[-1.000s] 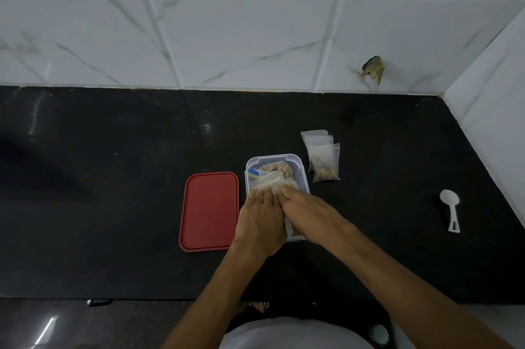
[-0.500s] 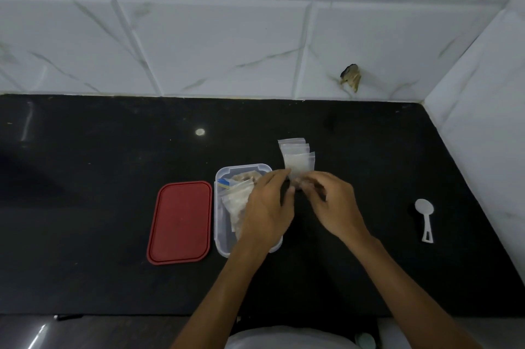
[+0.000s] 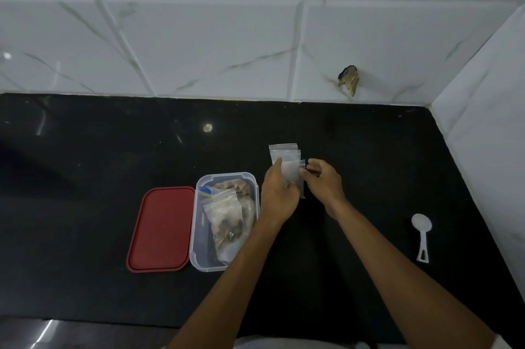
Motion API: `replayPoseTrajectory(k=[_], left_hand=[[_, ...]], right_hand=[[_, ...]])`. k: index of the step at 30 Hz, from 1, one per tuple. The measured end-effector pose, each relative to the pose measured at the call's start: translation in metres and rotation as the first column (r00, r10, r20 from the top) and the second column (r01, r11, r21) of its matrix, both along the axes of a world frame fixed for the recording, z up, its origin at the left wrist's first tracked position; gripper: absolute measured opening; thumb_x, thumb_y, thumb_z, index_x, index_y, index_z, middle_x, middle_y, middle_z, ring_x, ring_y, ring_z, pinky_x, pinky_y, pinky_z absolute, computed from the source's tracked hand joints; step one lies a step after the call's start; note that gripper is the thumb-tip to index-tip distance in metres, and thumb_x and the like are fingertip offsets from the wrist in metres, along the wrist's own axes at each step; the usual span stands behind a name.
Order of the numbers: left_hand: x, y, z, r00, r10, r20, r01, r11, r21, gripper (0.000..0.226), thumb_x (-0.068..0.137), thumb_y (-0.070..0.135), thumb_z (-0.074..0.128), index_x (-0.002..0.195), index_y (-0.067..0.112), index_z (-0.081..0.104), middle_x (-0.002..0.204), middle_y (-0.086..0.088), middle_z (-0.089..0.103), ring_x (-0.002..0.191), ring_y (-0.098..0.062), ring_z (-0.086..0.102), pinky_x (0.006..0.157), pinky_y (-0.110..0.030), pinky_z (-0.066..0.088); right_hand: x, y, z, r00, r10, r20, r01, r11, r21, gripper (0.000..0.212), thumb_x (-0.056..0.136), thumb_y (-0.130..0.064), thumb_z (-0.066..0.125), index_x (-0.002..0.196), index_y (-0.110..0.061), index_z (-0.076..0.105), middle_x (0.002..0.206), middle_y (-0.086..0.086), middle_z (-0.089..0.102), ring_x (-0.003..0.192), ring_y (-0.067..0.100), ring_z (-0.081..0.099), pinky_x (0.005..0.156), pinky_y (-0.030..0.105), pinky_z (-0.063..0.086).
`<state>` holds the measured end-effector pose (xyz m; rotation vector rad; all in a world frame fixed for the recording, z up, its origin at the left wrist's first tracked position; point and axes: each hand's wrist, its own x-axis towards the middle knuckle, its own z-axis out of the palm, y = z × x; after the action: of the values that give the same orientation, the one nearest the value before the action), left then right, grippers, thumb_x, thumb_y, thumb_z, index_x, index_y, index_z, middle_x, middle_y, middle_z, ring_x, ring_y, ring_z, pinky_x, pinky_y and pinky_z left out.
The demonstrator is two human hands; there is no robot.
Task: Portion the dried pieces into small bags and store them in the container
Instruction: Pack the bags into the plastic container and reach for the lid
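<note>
Small bag [image 3: 292,177] held over the counter [image 3: 85,178], just right of the open container [image 3: 199,246] | your left hand [image 3: 279,198] grips one edge, your right hand [image 3: 324,184] pinches the other | probably light, limp, slippery film; take it by the top seam

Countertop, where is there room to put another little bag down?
Bare countertop: left of the red lid, between the right hand and white spoon, and behind the container toward the wall. Crowded around the container, left hand and small bags.
</note>
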<state>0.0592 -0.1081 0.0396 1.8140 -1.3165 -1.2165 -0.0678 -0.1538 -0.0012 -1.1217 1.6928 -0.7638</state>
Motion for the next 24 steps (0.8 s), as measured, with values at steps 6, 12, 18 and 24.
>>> replayPoseTrajectory(k=[6, 12, 18, 24], left_hand=[[-0.002, -0.025, -0.024, 0.993, -0.077, 0.093, 0.084, 0.993, -0.078, 0.087, 0.086, 0.007, 0.066, 0.159, 0.011, 0.019, 0.152, -0.009, 0.036, 0.133, -0.019, 0.045, 0.103, -0.027, 0.045], [-0.002, -0.034, -0.026, 0.994, -0.059, 0.092, 0.061, 0.998, -0.015, 0.09, 0.09, 0.001, 0.062, 0.162, 0.013, 0.009, 0.156, -0.018, 0.032, 0.14, -0.029, 0.039, 0.099, -0.022, 0.033], [0.001, -0.037, -0.03, 0.993, -0.067, 0.096, 0.069, 0.997, -0.015, 0.096, 0.091, 0.004, 0.063, 0.163, 0.015, 0.0, 0.155, -0.018, 0.033, 0.138, -0.028, 0.04, 0.096, -0.021, 0.032], [0.001, -0.03, -0.026, 0.995, -0.062, 0.079, 0.066, 0.996, -0.051, 0.095, 0.091, 0.006, 0.065, 0.162, 0.014, 0.003, 0.151, -0.018, 0.031, 0.134, -0.029, 0.043, 0.097, -0.024, 0.038]], right_hand=[[0.0, -0.014, -0.003, 0.996, 0.068, 0.051, -0.069, 0.997, 0.03, 0.029, 0.095, -0.024, 0.061, 0.123, -0.024, 0.061, 0.12, -0.006, 0.062, 0.107, 0.007, 0.06, 0.076, 0.018, 0.049], [0.0, -0.023, -0.004, 0.994, 0.065, 0.088, -0.07, 0.996, 0.048, 0.021, 0.092, -0.025, 0.065, 0.112, -0.031, 0.064, 0.117, -0.007, 0.062, 0.106, 0.01, 0.06, 0.086, 0.03, 0.055], [0.0, -0.023, 0.001, 0.994, 0.081, 0.08, -0.087, 0.993, 0.077, 0.009, 0.092, -0.023, 0.066, 0.101, -0.023, 0.067, 0.105, -0.007, 0.065, 0.093, 0.004, 0.062, 0.063, 0.017, 0.046], [-0.003, -0.006, -0.001, 0.993, 0.086, 0.086, -0.089, 0.996, 0.028, 0.01, 0.093, -0.027, 0.065, 0.101, -0.022, 0.067, 0.102, -0.008, 0.069, 0.092, 0.005, 0.067, 0.061, 0.015, 0.051]])
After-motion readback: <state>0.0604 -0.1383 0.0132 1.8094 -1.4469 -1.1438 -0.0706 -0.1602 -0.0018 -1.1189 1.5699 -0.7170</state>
